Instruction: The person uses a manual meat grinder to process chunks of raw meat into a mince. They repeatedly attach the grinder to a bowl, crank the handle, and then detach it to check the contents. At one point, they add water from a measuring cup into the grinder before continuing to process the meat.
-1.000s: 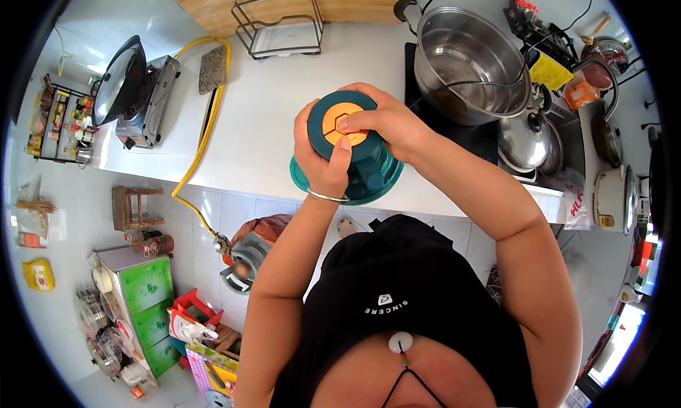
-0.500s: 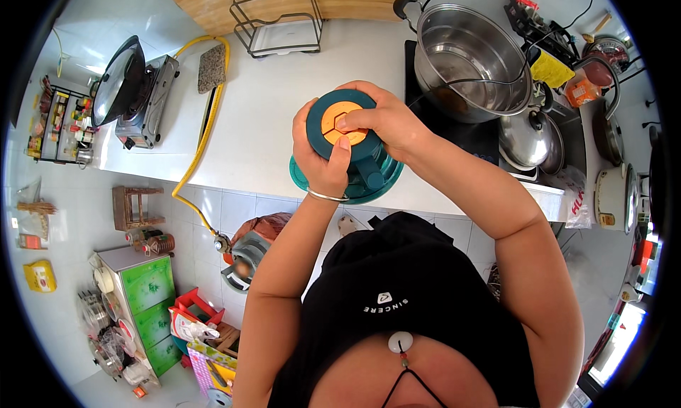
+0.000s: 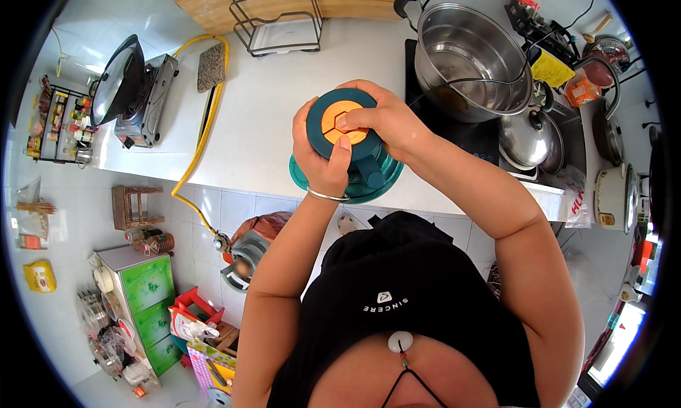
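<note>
Between my hands is a dark teal round-topped device [image 3: 320, 109] with an orange disc [image 3: 332, 112] and a raised hexagon at its centre. Its exact kind does not show. A short dark teal stub [image 3: 369, 174] juts from its near side. My left hand [image 3: 320, 160] wraps the left side, thumb on the orange disc. Around the far right side curls my right hand [image 3: 383, 121], its thumb pressing by the hexagon. Beneath lies a wider green round rim [image 3: 391, 182] at the counter's front edge; whether it joins the device is hidden.
On the right, a large steel pot [image 3: 472, 60] stands on a black hob [image 3: 454, 135], beside a lidded pan [image 3: 525, 140]. A wire rack [image 3: 278, 21] is at the back. Left are a portable stove [image 3: 147, 107] with a wok [image 3: 117, 82] and a yellow hose [image 3: 193, 163].
</note>
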Tool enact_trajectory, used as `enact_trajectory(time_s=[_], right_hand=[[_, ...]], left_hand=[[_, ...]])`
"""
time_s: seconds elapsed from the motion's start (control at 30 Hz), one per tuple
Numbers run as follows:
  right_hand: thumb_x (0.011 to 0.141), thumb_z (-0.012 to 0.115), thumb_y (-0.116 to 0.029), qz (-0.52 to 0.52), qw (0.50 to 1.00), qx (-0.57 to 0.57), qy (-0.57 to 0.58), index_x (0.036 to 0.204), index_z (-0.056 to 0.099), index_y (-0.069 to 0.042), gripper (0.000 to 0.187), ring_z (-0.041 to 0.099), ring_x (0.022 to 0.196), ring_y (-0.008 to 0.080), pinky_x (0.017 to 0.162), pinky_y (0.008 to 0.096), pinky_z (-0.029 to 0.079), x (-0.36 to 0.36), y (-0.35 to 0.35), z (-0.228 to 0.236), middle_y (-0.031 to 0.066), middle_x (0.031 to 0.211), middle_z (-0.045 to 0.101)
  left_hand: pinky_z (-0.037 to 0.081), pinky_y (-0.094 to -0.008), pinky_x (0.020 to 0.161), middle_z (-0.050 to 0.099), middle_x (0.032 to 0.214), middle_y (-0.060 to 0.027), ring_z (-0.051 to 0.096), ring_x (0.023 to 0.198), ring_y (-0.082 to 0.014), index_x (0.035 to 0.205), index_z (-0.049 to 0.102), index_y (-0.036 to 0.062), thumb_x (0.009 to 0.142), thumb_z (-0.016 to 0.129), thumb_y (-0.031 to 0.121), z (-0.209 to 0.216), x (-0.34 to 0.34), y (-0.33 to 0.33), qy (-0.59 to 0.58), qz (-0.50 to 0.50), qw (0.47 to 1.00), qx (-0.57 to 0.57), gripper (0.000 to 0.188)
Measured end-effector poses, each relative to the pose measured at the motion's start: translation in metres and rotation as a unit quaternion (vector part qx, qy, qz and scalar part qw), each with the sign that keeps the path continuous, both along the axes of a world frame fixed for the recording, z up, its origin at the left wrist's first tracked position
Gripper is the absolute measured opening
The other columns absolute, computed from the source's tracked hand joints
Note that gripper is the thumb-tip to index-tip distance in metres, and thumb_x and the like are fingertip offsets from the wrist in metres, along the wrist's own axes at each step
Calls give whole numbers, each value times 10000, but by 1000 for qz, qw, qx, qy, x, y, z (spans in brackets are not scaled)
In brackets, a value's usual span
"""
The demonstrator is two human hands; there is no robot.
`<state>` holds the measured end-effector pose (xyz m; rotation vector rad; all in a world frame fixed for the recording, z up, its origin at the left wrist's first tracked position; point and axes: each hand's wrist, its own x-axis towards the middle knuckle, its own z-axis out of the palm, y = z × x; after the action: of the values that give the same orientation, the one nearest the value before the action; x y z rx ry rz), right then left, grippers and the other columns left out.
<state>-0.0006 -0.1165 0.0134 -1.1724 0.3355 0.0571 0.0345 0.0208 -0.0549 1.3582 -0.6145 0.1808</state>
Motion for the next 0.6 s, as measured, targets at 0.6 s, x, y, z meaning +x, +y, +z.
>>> enact_trajectory(time_s=[0.6], right_hand=[[730,727,-36,-4,1000,9,-7,1161,575,10,460,626,953,187,863,292,508,0,1,-1,104,1020,648]], left_hand=[[467,-335,967,575,1191,-147,587,1065,-234,1322,461,-43,781,637,161,-3,0,-1,1,3,1000,-4,605]])
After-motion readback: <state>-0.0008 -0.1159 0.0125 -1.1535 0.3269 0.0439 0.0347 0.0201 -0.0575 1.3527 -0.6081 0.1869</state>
